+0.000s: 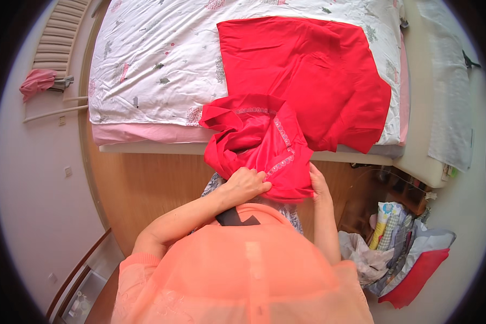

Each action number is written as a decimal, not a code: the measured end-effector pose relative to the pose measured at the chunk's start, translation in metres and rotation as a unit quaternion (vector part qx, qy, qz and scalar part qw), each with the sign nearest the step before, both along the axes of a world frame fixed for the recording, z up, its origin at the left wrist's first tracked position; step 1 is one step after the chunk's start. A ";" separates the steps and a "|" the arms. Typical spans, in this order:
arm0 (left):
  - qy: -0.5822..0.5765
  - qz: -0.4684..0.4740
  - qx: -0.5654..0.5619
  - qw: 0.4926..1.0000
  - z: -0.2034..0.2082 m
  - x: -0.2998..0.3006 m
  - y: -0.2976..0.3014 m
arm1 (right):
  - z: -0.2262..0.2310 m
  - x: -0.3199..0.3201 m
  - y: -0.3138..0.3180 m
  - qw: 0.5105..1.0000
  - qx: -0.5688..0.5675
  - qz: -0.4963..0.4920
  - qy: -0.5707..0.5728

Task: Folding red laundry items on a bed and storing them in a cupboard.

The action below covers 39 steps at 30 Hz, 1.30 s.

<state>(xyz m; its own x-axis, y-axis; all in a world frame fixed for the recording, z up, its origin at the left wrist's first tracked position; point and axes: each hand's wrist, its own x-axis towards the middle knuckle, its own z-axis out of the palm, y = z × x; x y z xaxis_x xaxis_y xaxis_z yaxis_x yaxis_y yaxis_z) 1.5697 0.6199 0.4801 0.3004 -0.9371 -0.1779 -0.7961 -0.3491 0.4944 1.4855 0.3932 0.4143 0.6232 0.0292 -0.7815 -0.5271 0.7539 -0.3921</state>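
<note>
A bunched red cloth (243,141), with a pale strip of small round shapes along its inner seams, hangs from the bed's near edge toward my body. My left hand (247,184) is closed on its near left part, beside the strip, with the fingertips partly tucked into the folds. On the near right side my right hand (319,183) pinches the cloth's edge, its fingers partly behind the fabric. A flat red piece of fabric (302,65) lies wrinkled on the bed just beyond; whether it joins the bunched part cannot be made out.
The bed (146,70) has a white printed sheet over a pink layer. Rolled fabrics (384,224) and bags (364,254) stand on the floor at the right, beside a wooden shelf unit. A pink cloth (38,83) hangs at the far left.
</note>
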 end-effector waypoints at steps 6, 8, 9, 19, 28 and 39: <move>0.051 0.036 0.026 0.998 -0.006 -0.011 0.025 | -0.003 -0.007 0.020 0.996 -0.070 0.022 0.044; 0.062 0.092 -0.005 0.994 -0.005 -0.010 0.033 | -0.001 -0.004 0.024 0.998 0.004 -0.057 0.027; 0.064 0.090 -0.004 0.994 -0.002 -0.010 0.038 | 0.005 -0.001 0.028 0.998 0.005 -0.058 0.029; 0.524 0.710 -0.124 0.453 -0.044 -0.054 0.122 | 0.027 0.034 0.107 0.989 -0.012 0.148 -0.019; 0.226 0.646 -0.054 0.727 -0.032 -0.051 0.105 | 0.024 0.027 0.095 0.981 -0.043 0.187 -0.022; 0.266 0.241 -0.189 0.914 -0.002 -0.011 0.079 | 0.039 0.004 0.068 0.960 -0.014 0.271 -0.077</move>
<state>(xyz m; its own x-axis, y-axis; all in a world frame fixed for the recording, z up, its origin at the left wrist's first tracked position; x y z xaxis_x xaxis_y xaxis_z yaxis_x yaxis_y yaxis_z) 1.5590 0.6993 0.4781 0.6600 -0.7432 -0.1099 -0.2058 -0.3195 0.9250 1.4900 0.4611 0.4531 0.6302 0.3618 -0.6870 -0.7731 0.3740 -0.5122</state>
